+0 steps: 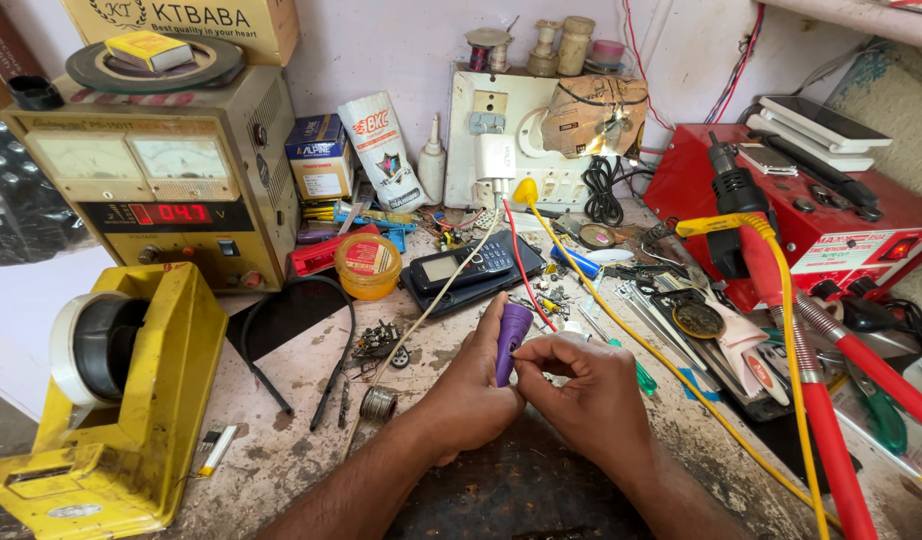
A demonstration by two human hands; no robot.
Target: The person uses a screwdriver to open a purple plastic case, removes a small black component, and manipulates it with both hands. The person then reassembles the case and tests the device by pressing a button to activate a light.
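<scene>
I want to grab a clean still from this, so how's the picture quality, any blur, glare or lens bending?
Head view: even, soft daylight with faint shadows; the left hand, right hand and purple tool are sharp. Wide-lens bending bows the yellow tape dispenser and power supply at the left edge. Slight glare shows on the white phones at top right.

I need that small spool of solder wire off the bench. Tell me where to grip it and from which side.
Grip the small spool of solder wire across its round sides, coming from above. It appears to lie flat on the stained worktop, with open space around it, just beyond the left hand holding the purple cylindrical tool.
</scene>
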